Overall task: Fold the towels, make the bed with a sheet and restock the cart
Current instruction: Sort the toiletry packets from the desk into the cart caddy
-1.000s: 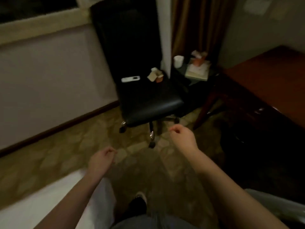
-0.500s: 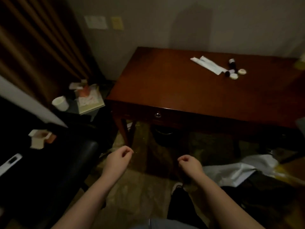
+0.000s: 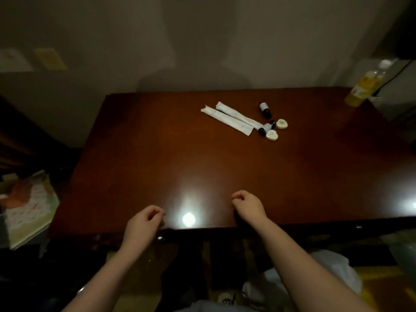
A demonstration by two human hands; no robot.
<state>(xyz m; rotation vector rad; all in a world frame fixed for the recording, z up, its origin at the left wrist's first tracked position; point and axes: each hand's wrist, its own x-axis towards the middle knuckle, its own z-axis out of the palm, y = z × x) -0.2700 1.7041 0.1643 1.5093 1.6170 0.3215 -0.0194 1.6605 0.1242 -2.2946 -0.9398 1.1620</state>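
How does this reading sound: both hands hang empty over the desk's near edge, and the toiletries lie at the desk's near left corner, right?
Not quite. The head view shows the toiletries, which are white packets, small dark bottles and round soaps, on the far side of the desk, right of centre, not at its near left corner. The rest stands: the left hand and right hand hold nothing over the near edge.

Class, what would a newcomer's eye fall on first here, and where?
The bright glare near the front edge of the wooden desk, between the empty left hand and right hand. Next, the pale toiletries clustered toward the far side, then the yellow bottle at the far right.
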